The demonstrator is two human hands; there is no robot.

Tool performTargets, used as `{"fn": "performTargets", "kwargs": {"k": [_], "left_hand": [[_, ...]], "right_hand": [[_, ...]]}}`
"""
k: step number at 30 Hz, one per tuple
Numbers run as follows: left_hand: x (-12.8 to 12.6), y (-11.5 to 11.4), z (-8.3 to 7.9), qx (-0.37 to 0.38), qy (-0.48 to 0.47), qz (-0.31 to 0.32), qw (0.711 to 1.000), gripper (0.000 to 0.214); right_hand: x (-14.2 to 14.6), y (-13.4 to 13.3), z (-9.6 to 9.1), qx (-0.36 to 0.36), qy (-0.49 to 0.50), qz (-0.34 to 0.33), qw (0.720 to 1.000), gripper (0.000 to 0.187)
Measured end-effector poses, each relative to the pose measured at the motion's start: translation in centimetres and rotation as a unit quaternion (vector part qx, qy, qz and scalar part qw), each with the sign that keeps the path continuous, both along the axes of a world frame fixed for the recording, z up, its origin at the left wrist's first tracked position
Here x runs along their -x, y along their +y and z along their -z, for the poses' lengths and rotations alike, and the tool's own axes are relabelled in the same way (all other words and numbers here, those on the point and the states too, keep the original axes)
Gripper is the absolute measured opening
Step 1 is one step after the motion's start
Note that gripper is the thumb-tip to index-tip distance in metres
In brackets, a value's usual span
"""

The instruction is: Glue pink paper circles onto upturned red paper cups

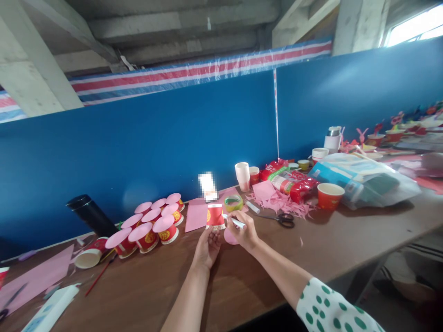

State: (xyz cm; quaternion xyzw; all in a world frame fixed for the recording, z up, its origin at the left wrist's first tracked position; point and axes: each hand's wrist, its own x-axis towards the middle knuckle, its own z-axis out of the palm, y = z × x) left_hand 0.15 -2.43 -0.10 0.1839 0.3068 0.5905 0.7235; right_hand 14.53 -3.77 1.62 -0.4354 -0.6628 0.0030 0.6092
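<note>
A red paper cup (pixel 215 216) with a yellow emblem is upside down, its rim toward me. My left hand (pixel 206 251) grips its near rim with curled fingers. My right hand (pixel 245 233) is closed around a white marker (pixel 238 223), whose tip points at the cup's right side; I cannot tell whether it touches. Partly beneath my right hand is a pink paper disc (pixel 230 236). Left of my hands stand several upturned red cups with pink discs (pixel 151 215) on top. A roll of tape (pixel 233 203) and a white cap-like piece (pixel 253 207) lie beyond my right hand.
Black-handled scissors (pixel 285 220) lie right of my hands, near pink paper scraps (pixel 277 203). Farther right are an orange-red cup (pixel 330 196) and a plastic bag (pixel 367 180). A black bottle (pixel 92 214) leans at left. A blue partition (pixel 173 133) borders the brown table (pixel 277 258).
</note>
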Motion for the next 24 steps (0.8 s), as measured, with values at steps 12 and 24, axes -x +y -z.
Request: {"fn": "performTargets", "kwargs": {"k": [12, 24], "left_hand": [[0.09, 0.04, 0.10, 0.001, -0.003, 0.009, 1.000, 0.009], [0.02, 0.04, -0.01, 0.007, 0.001, 0.005, 1.000, 0.009]], "right_hand": [[0.00, -0.18, 0.08, 0.010, -0.006, -0.013, 1.000, 0.010], [-0.10, 0.06, -0.10, 0.005, 0.010, 0.003, 1.000, 0.011]]}}
